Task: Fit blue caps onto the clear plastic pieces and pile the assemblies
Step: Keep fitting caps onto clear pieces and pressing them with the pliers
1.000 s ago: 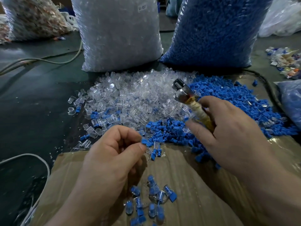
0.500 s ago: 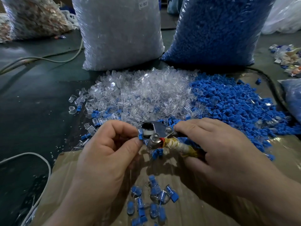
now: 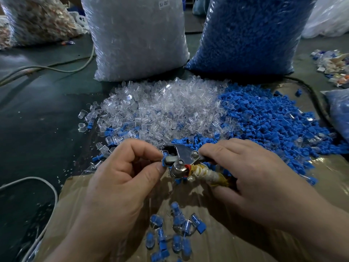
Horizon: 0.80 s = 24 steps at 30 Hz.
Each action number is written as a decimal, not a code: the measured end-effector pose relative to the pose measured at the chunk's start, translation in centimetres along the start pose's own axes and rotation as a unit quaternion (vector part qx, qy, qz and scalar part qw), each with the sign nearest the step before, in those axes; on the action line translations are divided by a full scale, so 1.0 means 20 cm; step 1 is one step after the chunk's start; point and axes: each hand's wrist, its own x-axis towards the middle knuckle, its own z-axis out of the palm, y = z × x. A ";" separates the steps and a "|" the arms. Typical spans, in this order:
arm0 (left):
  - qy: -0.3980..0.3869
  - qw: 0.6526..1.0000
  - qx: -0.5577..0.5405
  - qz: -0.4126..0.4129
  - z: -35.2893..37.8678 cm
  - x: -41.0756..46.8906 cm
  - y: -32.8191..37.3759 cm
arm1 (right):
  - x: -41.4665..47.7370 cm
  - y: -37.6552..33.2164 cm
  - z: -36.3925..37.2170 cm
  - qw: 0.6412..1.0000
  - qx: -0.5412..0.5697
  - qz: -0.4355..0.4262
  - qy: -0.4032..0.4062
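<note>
The right hand (image 3: 251, 178) is gripping the cloth-wrapped handle of a shiny metal crimping tool (image 3: 184, 155). A second ago it was holding that tool raised over the heap of loose blue plastic caps (image 3: 268, 120); now it is bringing the tool down to meet the left hand (image 3: 120, 178). The left hand is pinching a small clear plastic piece with a blue cap (image 3: 164, 161) between thumb and forefinger, feeding it into the tool's nose above the far part of the brown cardboard sheet (image 3: 226, 250). This cap is probably one squeeze from seating. The small pile of finished blue-and-clear assemblies (image 3: 175, 235) is lying at the sheet's near edge, and the heap of loose clear pieces (image 3: 162, 106) is sitting beyond the hands.
</note>
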 end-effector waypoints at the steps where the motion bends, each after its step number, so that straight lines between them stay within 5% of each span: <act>1: 0.001 1.000 -0.003 0.000 0.00 0.00 0.00 | 0.00 0.00 0.00 1.000 0.000 0.001 0.003; 24: 0.032 0.998 0.039 -0.030 0.00 0.01 -0.03 | 0.01 0.06 0.02 0.997 -0.002 0.043 0.058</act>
